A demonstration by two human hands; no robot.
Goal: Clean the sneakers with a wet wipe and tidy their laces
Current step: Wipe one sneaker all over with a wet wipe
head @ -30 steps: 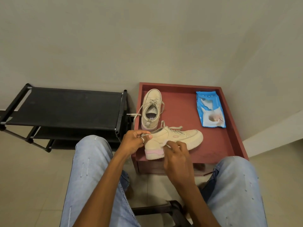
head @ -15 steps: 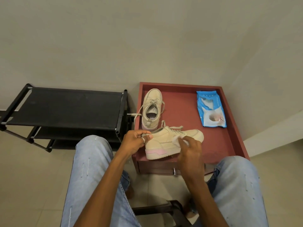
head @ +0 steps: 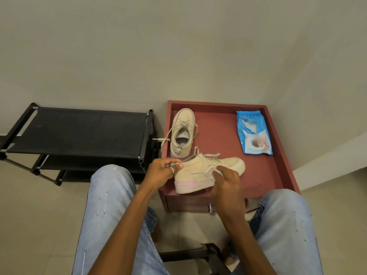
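- Sneaker [head: 200,173], cream with a pink patch at the heel of the sole, lying across the near edge of the red table [head: 278,171], toe toward the right, heel toward the left.
- Held at the heel collar by the left hand [head: 161,172], fingers curled and pinched together on the rim; ring visible on one finger.
- Pressed on its side panel by a white wet wipe [head: 211,171], bunched under the right hand [head: 225,180]; fingers drawn together around the wipe, thumb hidden.
- Laces [head: 211,155] loose over the tongue, one end trailing off toward the far side.
- Second sneaker [head: 182,132] just behind the first, near the table's left edge, toe toward the far edge, opening facing up; one lace [head: 163,140] hanging out past the left edge.
- Blue pack of wipes [head: 253,132] flat near the far right corner, flap open, well apart from both shoes.
- Table with a raised rim on three sides and a drawer front below the near edge.
- Black shoe rack [head: 79,132] just beside the table on the left, against the wall.
- Knees in light blue jeans [head: 111,195] on either side of the arms, tiled floor beneath.
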